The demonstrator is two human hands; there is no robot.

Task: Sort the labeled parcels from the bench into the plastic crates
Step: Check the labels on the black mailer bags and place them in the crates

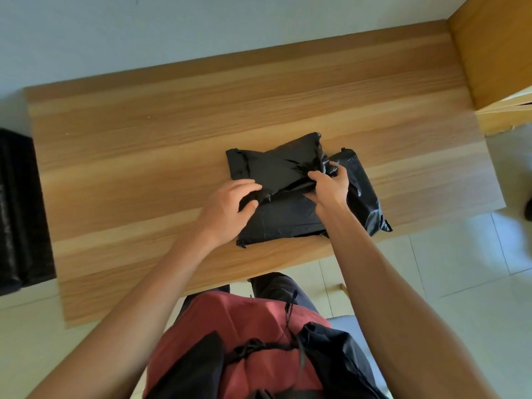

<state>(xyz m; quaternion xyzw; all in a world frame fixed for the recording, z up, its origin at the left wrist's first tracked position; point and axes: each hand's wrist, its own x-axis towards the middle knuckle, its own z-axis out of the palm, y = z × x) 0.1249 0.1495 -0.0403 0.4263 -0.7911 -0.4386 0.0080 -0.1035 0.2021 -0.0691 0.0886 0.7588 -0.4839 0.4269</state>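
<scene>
L hand (230,208) and R hand (331,185) both pinched top parcel (276,168); it lay on two others on bench (144,156).

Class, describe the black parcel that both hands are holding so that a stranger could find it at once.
Start at the wooden bench and look toward its right half, where black plastic parcels lie stacked. The top parcel is the one sought: the left hand pinches its near left corner and the right hand grips its crumpled right edge. The parcels under it are untouched.
</scene>
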